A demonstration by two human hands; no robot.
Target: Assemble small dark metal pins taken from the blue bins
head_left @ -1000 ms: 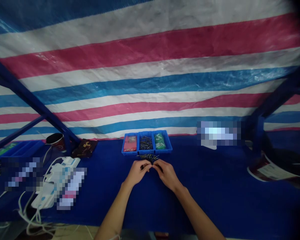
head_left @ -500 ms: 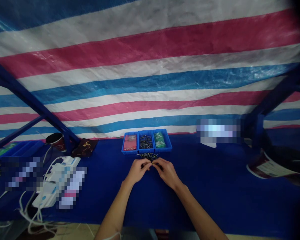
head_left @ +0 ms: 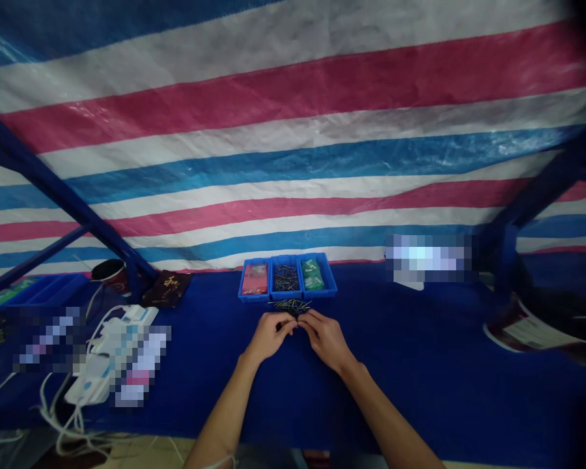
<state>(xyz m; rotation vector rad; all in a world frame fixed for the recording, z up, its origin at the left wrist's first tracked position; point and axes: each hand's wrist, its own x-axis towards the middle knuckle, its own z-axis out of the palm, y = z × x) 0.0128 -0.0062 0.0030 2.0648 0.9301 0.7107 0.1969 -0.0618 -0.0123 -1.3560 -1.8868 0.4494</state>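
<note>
My left hand (head_left: 272, 333) and my right hand (head_left: 322, 332) meet fingertip to fingertip over the blue table, both closed in a pinch. What sits between the fingertips is too small to make out. Just beyond them lies a loose pile of thin dark screw-like pieces (head_left: 290, 305). Behind the pile stand three blue bins side by side. The left bin (head_left: 247, 299) has a pink packet (head_left: 254, 281) in it, the middle bin (head_left: 287, 296) contains more thin dark pieces (head_left: 286, 279), and the right bin (head_left: 328, 286) holds a green packet with small pale pieces (head_left: 313, 275).
At left lie a white power strip (head_left: 120, 345) with cables, a dark wrapper (head_left: 167, 288), a dark cup (head_left: 110, 273) and blue trays (head_left: 49, 290). A dark red tub (head_left: 527, 329) stands at right. Striped sheeting (head_left: 293, 163) hangs behind, between blue frame posts (head_left: 510, 251).
Both hands stay together in nearly the same place, with only slight finger movement. The whole view has shifted very slightly.
</note>
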